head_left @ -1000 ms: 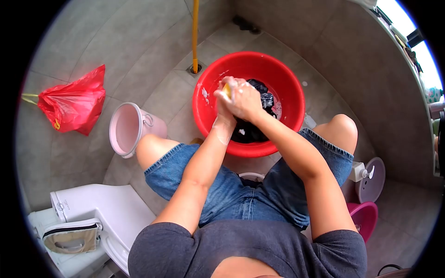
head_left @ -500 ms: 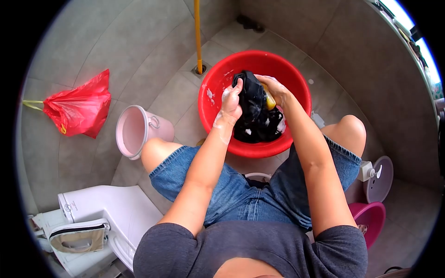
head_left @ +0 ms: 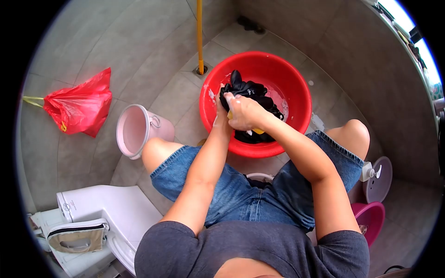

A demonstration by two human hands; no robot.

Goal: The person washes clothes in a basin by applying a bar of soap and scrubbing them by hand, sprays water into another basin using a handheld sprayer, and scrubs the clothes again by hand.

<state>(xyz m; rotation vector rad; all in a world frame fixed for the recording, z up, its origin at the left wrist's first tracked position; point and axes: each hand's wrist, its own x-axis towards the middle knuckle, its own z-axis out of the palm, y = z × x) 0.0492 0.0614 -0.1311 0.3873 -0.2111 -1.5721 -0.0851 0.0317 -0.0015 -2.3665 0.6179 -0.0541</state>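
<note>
A black garment (head_left: 252, 90), wet and spotted with suds, lies bunched in a red basin (head_left: 303, 99) on the floor between my knees. My left hand (head_left: 221, 111) grips its left edge; my right hand covers part of those fingers. Closed and soapy, my right hand (head_left: 245, 112) presses down over the cloth. Out from under it shows a smooth yellow object (head_left: 258, 131), whose kind my fingers hide. White foam clings to the basin's inner wall and to both hands.
Left of the basin stand a pink bucket (head_left: 132, 132) and a red plastic bag (head_left: 85, 106). A yellow pole (head_left: 200, 37) rises from the floor drain. A white toilet (head_left: 106, 204) is at lower left. By my right knee are a pump bottle (head_left: 367, 171) and a magenta basin (head_left: 378, 222).
My right hand has swung left and down, bringing the yellow object across the cloth to my left hand. The garment, held up before, now lies lower and more spread in the basin.
</note>
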